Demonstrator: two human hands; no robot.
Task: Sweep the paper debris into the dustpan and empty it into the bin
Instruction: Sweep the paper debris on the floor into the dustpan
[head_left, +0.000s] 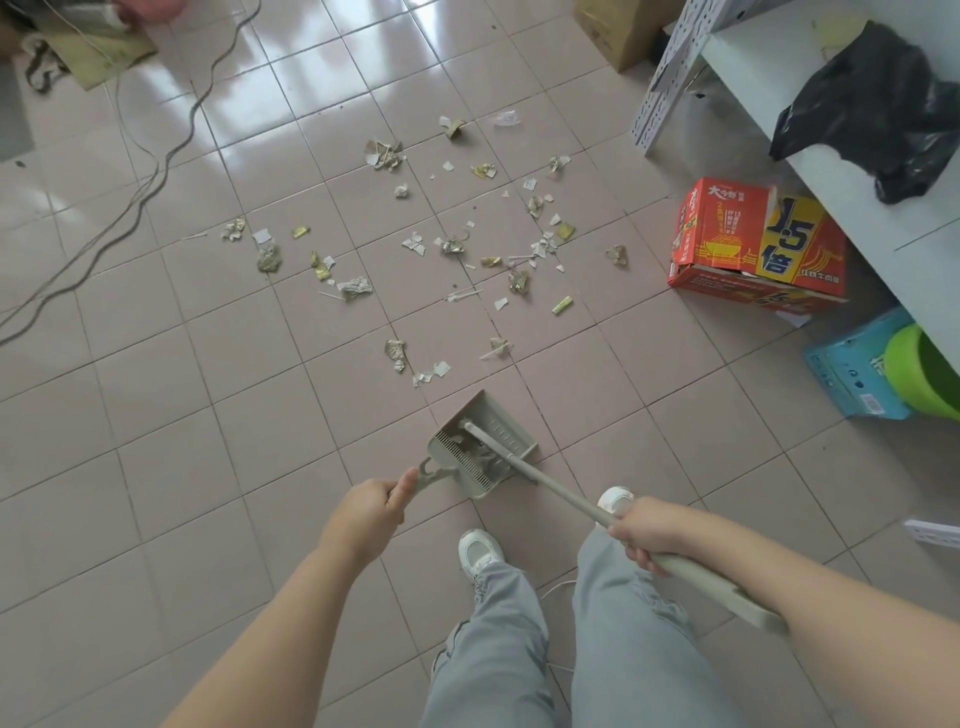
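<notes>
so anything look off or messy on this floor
Torn paper scraps lie scattered across the tiles beyond the dustpan, which the left hand holds; the right hand holds the broom. The red carton by the shelf looks dented.

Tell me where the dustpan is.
In the head view the dustpan is low centre, its handle gripped by the left hand, just beneath the nearest paper scraps.

Paper debris (457, 244) lies scattered over the middle of the floor (208, 415). Nearer the person, just before the feet, sits the dustpan (506, 431), the broom (545, 480) head in it. A carton (753, 249) and the bin (924, 374) stand right, beside the shelf (831, 171); cables (148, 182) run along the left.
</notes>
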